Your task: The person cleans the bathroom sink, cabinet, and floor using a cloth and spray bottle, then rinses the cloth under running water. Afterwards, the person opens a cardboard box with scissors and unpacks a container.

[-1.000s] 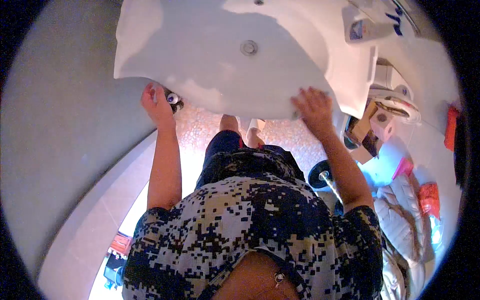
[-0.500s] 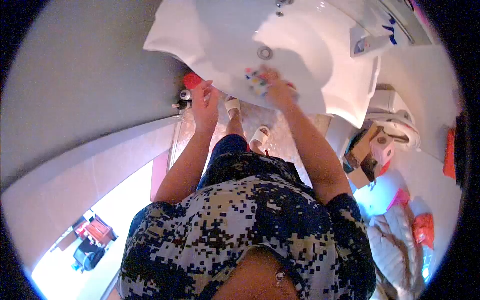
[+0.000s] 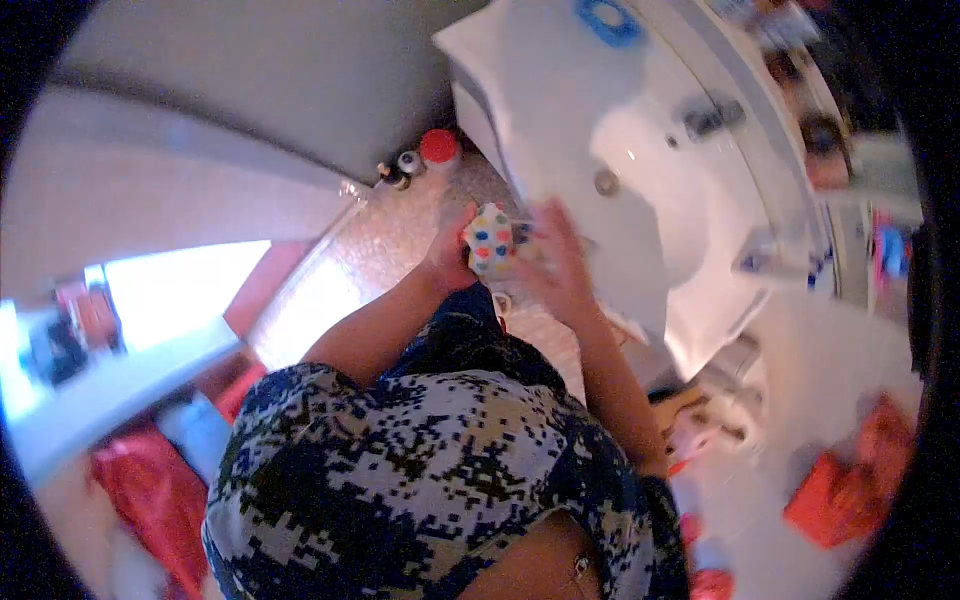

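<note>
A white cloth (image 3: 489,240) with red, blue and yellow dots is bunched up in front of my body, beside the sink's front edge. My left hand (image 3: 451,252) is closed around its left side. Just right of it is my right hand (image 3: 560,262), smeared by motion, its fingers pointing toward the cloth. More dotted patches show between the two hands, but whether the right fingers grip them is unclear. The white sink (image 3: 560,120) lies beyond and to the right, with its round drain (image 3: 607,182) and a blurred faucet (image 3: 705,118).
A red-topped container (image 3: 440,148) and small bottles (image 3: 397,172) stand on the floor by the grey wall (image 3: 260,90). A blue ring-shaped item (image 3: 610,20) is at the sink's far end. Red bags (image 3: 840,490) lie at right, and red fabric (image 3: 150,500) at lower left.
The view has turned, so the sink sits farther right. The dotted cloth has come out of the basin under my right hand to my left hand, and both hands are now close together.
</note>
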### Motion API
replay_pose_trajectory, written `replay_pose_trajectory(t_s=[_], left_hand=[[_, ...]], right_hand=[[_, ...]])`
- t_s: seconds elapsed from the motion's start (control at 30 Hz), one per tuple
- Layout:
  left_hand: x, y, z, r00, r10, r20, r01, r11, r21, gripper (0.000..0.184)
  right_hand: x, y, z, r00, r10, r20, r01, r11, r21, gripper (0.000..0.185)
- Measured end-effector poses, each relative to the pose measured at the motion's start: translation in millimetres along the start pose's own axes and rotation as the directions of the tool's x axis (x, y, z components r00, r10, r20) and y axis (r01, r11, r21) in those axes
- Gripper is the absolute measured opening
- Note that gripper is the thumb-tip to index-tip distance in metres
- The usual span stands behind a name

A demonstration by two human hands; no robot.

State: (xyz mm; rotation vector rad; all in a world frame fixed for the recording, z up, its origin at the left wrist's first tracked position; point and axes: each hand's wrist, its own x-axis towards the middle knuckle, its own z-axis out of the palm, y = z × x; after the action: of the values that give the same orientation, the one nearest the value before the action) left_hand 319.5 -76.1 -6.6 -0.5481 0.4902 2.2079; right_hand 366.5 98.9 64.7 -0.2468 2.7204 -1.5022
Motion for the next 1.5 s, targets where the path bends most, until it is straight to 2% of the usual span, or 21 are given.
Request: replay_pose_trajectory(t_s=[0.03,0.07,0.1,0.13,0.17,0.27,0.37,0.47,0.53,0.67,0.73,0.83,0.97,1.07,1.1,1.2,1.27,1.33,1.37,1.43,1.5], left_hand=[[15,1,-3,0.990,0.083,-0.111,-0.090,0.994,-0.060,0.044],[28,6,-8,0.963,0.140,-0.228,-0.169,0.980,-0.110,0.041],[41,13,-15,0.936,0.321,-0.146,-0.310,0.946,0.092,0.040],[55,21,-20,0.871,0.488,-0.058,-0.458,0.848,0.267,0.038],[82,32,-24,0.925,0.353,-0.141,-0.380,0.870,-0.316,0.039],[117,83,5,0.802,0.521,-0.292,-0.596,0.732,-0.331,0.040],[208,125,-2,0.686,0.692,-0.227,-0.727,0.662,-0.182,0.043],[241,119,15,0.616,0.751,-0.239,-0.621,0.649,0.440,0.053],[246,82,-18,0.571,0.800,-0.184,-0.568,0.546,0.616,0.063],[216,-54,-87,0.766,0.585,-0.266,-0.228,0.634,0.739,0.069],[191,-89,-75,0.779,0.572,-0.259,-0.197,0.614,0.764,0.067],[199,-57,-50,0.708,0.690,-0.154,-0.299,0.490,0.819,0.063],[240,66,-24,0.542,0.841,0.006,-0.459,0.290,0.840,0.058],[215,107,14,0.629,0.770,-0.103,-0.510,0.509,0.693,0.057],[179,93,28,0.577,0.817,-0.025,-0.526,0.395,0.753,0.057],[152,54,13,0.704,0.709,-0.041,-0.608,0.631,0.481,0.058],[122,1,33,0.749,0.603,-0.275,-0.492,0.784,0.378,0.057],[109,-40,28,0.936,0.217,-0.277,-0.239,0.970,-0.050,0.055],[105,-61,24,0.977,0.014,-0.212,-0.069,0.965,-0.252,0.054],[107,-120,19,0.927,-0.149,-0.344,0.006,0.923,-0.385,0.053],[106,-184,7,0.965,-0.261,-0.038,0.219,0.874,-0.434,0.053]], right_hand=[[-11,22,-20,0.995,0.025,-0.100,-0.043,0.982,-0.182,0.060],[-26,51,-31,0.959,0.161,-0.234,-0.190,0.976,-0.106,0.053],[-35,62,-47,0.921,0.163,-0.355,-0.296,0.884,-0.362,0.045],[-54,85,-61,0.877,0.222,-0.427,-0.370,0.879,-0.302,0.043],[-68,111,-68,0.820,0.286,-0.496,-0.445,0.864,-0.237,0.041],[-87,134,-77,0.925,0.166,-0.343,-0.361,0.670,-0.648,0.033],[-86,130,-73,0.941,0.245,-0.232,-0.337,0.656,-0.675,0.025],[-88,128,-70,0.931,0.231,-0.282,-0.363,0.660,-0.658,0.026],[-88,128,-68,0.932,0.237,-0.274,-0.362,0.639,-0.679,0.026],[-83,126,-66,0.942,0.184,-0.280,-0.327,0.690,-0.646,0.032],[-84,126,-69,0.938,0.223,-0.266,-0.344,0.692,-0.634,0.033],[-86,126,-69,0.942,0.227,-0.247,-0.334,0.702,-0.629,0.033],[-80,127,-66,0.952,0.180,-0.249,-0.301,0.699,-0.649,0.031],[-86,132,-69,0.928,0.290,-0.235,-0.373,0.689,-0.622,0.028],[-85,133,-69,0.933,0.269,-0.241,-0.361,0.687,-0.630,0.027],[-87,130,-64,0.944,0.209,-0.256,-0.328,0.689,-0.646,0.027],[-81,127,-64,0.952,0.161,-0.262,-0.298,0.689,-0.661,0.027],[-81,121,-63,0.947,0.170,-0.271,-0.312,0.681,-0.663,0.026],[-80,120,-63,0.945,0.169,-0.279,-0.317,0.678,-0.663,0.026],[-81,122,-64,0.933,0.216,-0.290,-0.358,0.653,-0.667,0.024],[-87,123,-63,0.912,0.246,-0.328,-0.404,0.677,-0.616,0.024]])
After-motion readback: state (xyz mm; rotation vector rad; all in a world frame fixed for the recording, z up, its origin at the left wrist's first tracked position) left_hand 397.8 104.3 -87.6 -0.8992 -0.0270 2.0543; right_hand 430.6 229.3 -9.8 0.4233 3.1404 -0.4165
